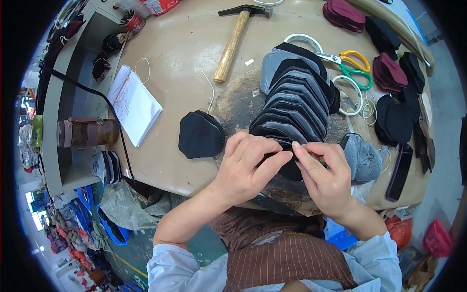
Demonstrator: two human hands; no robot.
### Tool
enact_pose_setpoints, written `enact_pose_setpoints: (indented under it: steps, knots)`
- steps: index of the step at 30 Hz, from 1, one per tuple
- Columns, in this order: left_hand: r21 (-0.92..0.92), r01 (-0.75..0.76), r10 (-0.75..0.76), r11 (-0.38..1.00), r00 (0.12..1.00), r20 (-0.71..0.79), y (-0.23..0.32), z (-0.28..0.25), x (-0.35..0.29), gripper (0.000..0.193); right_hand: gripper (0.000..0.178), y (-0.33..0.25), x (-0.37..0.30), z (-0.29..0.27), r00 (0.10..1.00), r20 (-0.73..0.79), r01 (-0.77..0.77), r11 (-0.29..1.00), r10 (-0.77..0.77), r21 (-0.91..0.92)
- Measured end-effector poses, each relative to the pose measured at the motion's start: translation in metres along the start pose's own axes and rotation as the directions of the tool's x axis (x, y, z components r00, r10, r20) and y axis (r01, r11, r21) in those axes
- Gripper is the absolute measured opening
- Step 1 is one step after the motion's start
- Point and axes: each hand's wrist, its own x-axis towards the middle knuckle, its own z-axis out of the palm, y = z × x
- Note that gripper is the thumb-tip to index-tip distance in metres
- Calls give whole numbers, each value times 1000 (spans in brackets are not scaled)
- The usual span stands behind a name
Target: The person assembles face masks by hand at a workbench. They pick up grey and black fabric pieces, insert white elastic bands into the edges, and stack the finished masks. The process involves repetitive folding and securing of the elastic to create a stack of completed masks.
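Grey shelf unit (73,109) at far left, brown bottle (92,133) lying on its side across it. White notepad (136,109) with handwriting on the table (168,58), just right of the shelf; red can (134,23) of thin sticks beyond it, far side. Next, a small stack of black fabric pieces (200,135) flat at the left edge of the round wooden board (236,95). Hammer (238,41), wooden handle toward the near side, lies beyond the board. Left hand (247,168) over the near part of the board, thumb and index finger pinched together on a black piece (292,173); exact edge hidden by the fingers. Long overlapping row of black and grey pieces (296,100) runs across the board from the far side to the hands; the black piece is at its near end. Right hand (327,182) meets the left, thumb and index finger closed on the same piece, fingertips almost touching the left's. Right of the row: 2 white tape rolls (360,99), scissors (352,65) with 1 orange and 1 green handle between them. Nearer, a grey stack (362,158) beside the right hand, then a dark phone (400,173). Black stack (394,119) and maroon stack (389,73) farther right.
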Motion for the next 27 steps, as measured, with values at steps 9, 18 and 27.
enact_pose_setpoints:
  steps: [9,18,27]
  knots:
    - [-112,270,-269,956,963,23,4,-3,4,39,44,-2,1,-4,998,41,-38,999,36,38]
    - [-48,222,-224,974,974,-45,5,2,-7,29,23,-5,36,-27,984,178,-53,977,16,207]
    - [-448,38,-3,893,997,78,48,-40,-52,17,26,-11,44,-8,958,271,-88,996,91,-22]
